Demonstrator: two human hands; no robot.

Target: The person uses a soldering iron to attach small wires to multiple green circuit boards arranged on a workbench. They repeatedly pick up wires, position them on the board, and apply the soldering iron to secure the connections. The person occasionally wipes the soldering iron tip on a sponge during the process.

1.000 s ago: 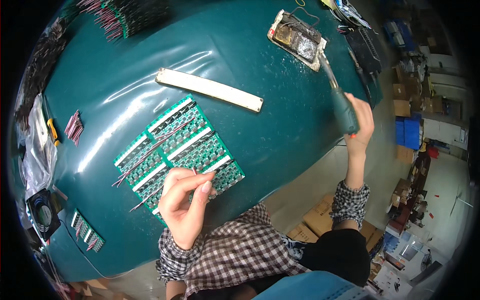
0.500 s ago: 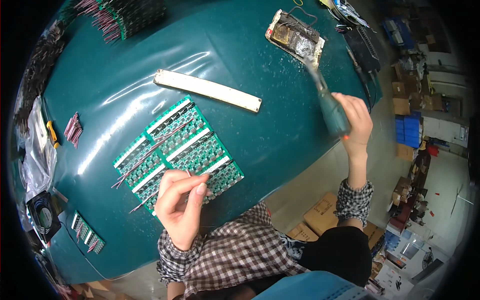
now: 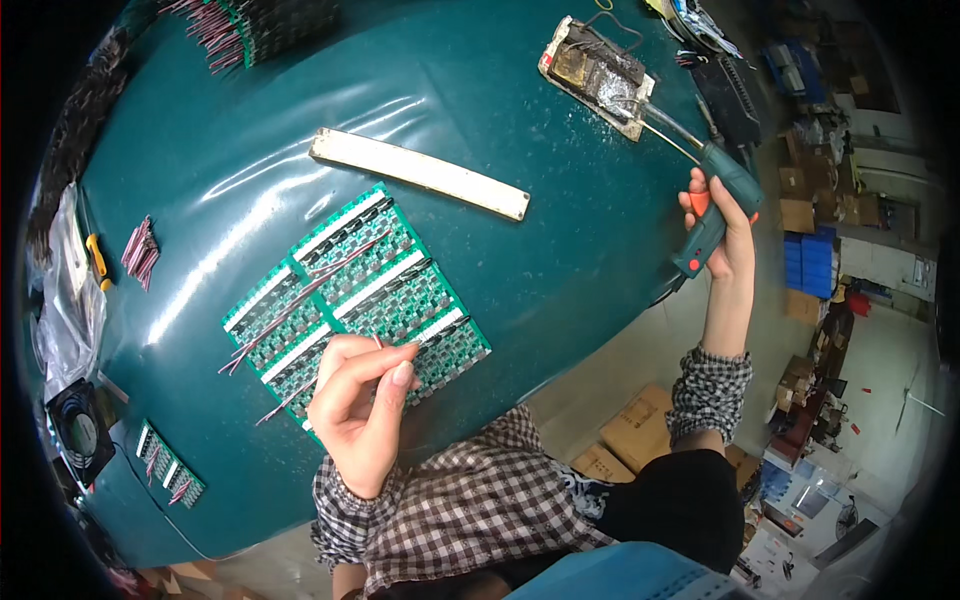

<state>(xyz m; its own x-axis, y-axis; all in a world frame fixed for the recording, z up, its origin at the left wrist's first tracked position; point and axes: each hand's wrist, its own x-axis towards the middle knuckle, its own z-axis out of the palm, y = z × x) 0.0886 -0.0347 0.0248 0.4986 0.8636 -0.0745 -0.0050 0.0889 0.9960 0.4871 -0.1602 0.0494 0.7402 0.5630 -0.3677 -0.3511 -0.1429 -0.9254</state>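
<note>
My right hand [image 3: 735, 235] grips a dark green soldering gun [image 3: 733, 180] with a red trigger. Its long metal tip reaches the near right end of a scorched, solder-splashed tray [image 3: 590, 72] at the far right. My left hand [image 3: 360, 415] is closed in a pinch over the near edge of a green circuit board panel [image 3: 385, 290]. A short bit of thin reddish wire [image 3: 378, 341] shows at its fingertips; the rest is hidden. Several thin wires [image 3: 262, 322] lie across the panel, which carries white strips and black parts in rows.
Beyond the panel lies a long whitish bar [image 3: 420, 172]. To the left are a wire bundle [image 3: 140, 255], a yellow-handled tool [image 3: 98, 262], a black fan [image 3: 80, 425] and a small board strip [image 3: 170, 465]. Stacked wired boards [image 3: 240, 32] stand at the far left.
The soldering gun has swung and turned to the right, its tip now at the tray's end. My right hand moved slightly right with it. My left hand stays in its pinch.
</note>
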